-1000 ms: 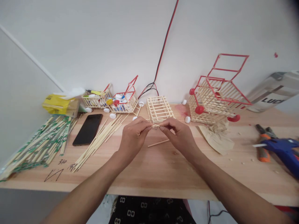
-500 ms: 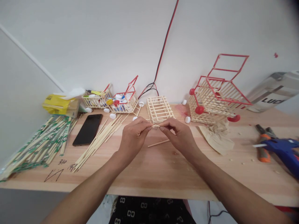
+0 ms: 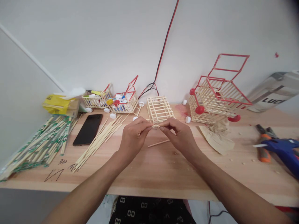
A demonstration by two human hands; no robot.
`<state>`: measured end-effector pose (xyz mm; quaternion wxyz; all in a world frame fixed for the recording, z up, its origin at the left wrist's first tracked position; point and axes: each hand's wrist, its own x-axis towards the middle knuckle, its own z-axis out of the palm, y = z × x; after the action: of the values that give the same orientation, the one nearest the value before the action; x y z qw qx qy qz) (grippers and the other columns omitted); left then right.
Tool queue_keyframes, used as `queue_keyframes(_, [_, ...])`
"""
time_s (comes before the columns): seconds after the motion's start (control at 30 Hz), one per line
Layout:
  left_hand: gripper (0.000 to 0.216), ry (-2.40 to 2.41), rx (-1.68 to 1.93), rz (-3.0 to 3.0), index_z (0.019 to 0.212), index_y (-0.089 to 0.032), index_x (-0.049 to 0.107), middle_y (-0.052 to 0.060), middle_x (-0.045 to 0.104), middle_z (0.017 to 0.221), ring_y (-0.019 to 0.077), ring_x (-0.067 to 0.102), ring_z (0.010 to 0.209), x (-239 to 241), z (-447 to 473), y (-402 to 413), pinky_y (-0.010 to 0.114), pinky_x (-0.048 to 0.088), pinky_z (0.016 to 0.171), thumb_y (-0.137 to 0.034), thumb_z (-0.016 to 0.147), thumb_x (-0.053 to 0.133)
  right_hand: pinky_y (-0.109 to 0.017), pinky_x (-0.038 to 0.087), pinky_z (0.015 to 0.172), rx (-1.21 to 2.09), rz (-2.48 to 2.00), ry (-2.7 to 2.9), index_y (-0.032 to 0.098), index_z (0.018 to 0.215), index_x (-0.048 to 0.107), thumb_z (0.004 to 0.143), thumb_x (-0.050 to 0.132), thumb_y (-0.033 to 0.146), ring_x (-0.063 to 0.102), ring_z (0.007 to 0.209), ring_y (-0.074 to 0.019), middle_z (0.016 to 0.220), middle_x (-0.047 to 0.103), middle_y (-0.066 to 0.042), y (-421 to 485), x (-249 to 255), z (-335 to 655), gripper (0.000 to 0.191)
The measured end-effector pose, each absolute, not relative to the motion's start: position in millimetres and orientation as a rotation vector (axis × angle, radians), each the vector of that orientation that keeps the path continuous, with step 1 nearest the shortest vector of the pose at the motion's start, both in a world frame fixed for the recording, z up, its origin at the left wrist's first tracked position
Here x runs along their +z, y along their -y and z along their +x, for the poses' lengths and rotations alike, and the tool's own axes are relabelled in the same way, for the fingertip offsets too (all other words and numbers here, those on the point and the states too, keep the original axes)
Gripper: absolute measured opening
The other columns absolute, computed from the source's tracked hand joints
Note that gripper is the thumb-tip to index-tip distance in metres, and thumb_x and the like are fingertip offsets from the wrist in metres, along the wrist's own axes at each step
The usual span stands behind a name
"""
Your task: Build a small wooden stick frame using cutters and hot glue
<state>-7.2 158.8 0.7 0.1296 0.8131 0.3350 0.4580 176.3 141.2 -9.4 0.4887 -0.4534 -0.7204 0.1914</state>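
Note:
My left hand and my right hand meet over the middle of the wooden table. Both pinch the ends of one short wooden stick, held level between the fingertips. A second short stick lies on the table just below the hands. Right behind the hands stands an unpainted stick basket.
Loose bamboo sticks, a black phone and wrapped chopstick packs lie at the left. Two small carts with bottle caps stand at the back, a big red-trimmed cart at the right. A blue glue gun and pliers lie far right.

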Motion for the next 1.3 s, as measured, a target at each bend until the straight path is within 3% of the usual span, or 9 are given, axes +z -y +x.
queue_keyframes(1.3, [0.012, -0.980, 1.328, 2.375, 0.088, -0.015, 0.070, 0.005, 0.066, 0.081, 0.0149, 0.060, 0.077, 1.2, -7.0, -158.4, 0.026, 0.045, 0.068, -0.013, 0.086, 0.058, -0.026, 0.038, 0.063, 0.465, -1.115, 1.744, 0.020, 0.082, 0.065, 0.085, 0.058, 0.017, 0.050, 0.067, -0.0126, 0.070, 0.057, 0.001, -140.4, -8.7, 175.9, 0.008])
